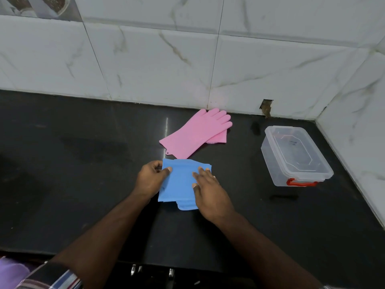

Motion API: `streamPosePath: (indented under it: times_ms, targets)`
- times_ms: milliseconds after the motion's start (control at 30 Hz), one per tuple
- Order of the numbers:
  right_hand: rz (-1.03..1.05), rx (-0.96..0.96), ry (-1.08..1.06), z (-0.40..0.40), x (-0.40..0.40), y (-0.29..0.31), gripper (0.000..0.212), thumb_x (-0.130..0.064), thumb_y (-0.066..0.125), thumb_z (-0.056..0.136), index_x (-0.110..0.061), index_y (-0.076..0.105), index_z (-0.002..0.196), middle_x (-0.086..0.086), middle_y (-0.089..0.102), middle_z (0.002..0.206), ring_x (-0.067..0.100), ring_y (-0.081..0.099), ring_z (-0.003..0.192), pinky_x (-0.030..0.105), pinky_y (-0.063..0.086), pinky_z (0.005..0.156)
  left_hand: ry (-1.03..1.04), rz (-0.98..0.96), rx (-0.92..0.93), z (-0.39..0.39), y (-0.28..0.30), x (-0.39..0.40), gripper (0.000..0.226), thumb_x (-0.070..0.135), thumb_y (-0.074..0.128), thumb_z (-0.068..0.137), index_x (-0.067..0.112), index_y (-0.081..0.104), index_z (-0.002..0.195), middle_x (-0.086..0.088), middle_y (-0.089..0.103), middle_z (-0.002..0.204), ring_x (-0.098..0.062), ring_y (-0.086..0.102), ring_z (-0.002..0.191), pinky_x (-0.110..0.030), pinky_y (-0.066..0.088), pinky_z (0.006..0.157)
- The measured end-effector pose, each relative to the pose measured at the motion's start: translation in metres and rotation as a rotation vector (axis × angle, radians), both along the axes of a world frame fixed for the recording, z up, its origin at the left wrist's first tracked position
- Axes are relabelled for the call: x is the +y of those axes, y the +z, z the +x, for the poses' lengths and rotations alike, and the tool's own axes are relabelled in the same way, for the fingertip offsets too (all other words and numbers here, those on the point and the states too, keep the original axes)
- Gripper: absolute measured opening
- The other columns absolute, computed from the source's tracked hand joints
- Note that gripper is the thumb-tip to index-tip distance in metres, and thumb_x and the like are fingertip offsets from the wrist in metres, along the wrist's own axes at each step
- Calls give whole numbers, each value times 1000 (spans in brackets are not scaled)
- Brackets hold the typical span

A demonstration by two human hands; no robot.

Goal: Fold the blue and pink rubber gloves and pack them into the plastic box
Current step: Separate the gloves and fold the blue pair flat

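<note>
Black counter (83, 163) under marble tile: soft, floppy blue gloves (180, 182) folded, left hand (151, 178) pinching nine-o'clock edge, right hand (208, 188) pressing flat-fingered; best gripped across fold.

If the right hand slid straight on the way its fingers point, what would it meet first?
Probably the pink gloves: the right hand lies flat on the folded blue gloves, fingers pointing away and slightly left. Depth is uncertain.

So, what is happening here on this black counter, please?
A person is folding the blue rubber gloves on the black counter. The left hand pinches the folded edge at the left, while the right hand presses flat on top. The pink rubber gloves lie unfolded further back, near the tiled wall. The clear plastic box with a red latch stands to the right, lid on, so nothing is packed yet.
</note>
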State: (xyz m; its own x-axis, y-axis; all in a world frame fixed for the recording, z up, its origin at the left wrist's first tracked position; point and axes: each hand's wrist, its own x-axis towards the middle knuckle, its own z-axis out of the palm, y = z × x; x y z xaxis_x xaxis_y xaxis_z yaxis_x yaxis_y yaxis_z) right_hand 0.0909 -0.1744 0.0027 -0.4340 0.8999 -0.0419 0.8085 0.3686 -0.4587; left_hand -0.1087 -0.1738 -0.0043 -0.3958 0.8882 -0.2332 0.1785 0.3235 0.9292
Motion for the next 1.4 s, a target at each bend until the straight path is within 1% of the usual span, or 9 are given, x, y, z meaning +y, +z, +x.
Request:
streamPosePath:
  times_ms: [200,300,400,533,633,700,900,1200,1400]
  targets:
    - [-1,-119,-42,22,14,-9,47,-25,27,105,-19,30,152,3,17,164,19,11,151,37,10,121,35,10,26,2,3,1,15,24,71,90,20,73,104,4,77,91,-18,74,88,-40,60,85]
    - [25,-173,-13,18,12,-12,47,-28,27,106,-21,28,152,3,15,164,20,9,152,42,12,122,46,85,460,8,9,0,40,22,71,87,21,62,126,1,61,110,-21,59,107,-33,47,91]
    - [47,-228,-5,15,11,-15,48,-30,25,106,-23,28,153,2,15,164,20,7,152,44,11,121,-108,250,922,30,16,-3,46,26,68,85,29,61,131,0,59,125,-26,54,116,-43,43,94]
    - [42,-249,7,14,12,-14,48,-31,25,105,-23,27,153,1,15,164,20,7,152,45,10,120,-457,176,1183,46,-1,2,51,48,40,94,30,56,139,0,51,149,-28,45,139,-55,33,109]
    - [22,-200,-13,19,17,-11,49,-31,26,105,-23,27,153,-3,16,164,19,7,152,45,12,120,-562,14,1176,42,-14,4,61,57,24,100,36,26,156,2,23,166,-27,17,153,-58,10,121]
    - [12,-219,-4,22,18,-11,50,-31,24,105,-23,23,154,-4,12,165,19,4,152,46,10,121,-571,11,1164,43,-19,3,62,59,21,100,37,18,158,3,16,168,-25,8,155,-57,4,122]
    - [14,-313,41,26,19,-16,53,-39,16,105,-26,13,156,-6,4,165,20,-4,152,51,5,122,-547,12,1175,41,-25,2,68,64,11,96,39,16,158,5,14,168,-22,9,155,-54,11,123]
    - [24,-386,38,24,18,-20,55,-42,14,105,-25,5,157,-4,0,166,22,-7,152,55,1,121,-507,57,1166,42,-33,2,67,63,16,97,36,21,158,4,18,168,-23,14,155,-54,19,121]
    - [10,-391,35,21,18,-20,56,-43,14,105,-26,4,157,-4,-1,166,22,-8,152,58,-1,120,-510,52,1171,42,-32,1,66,63,13,97,39,13,159,7,13,168,-21,11,155,-52,17,122]
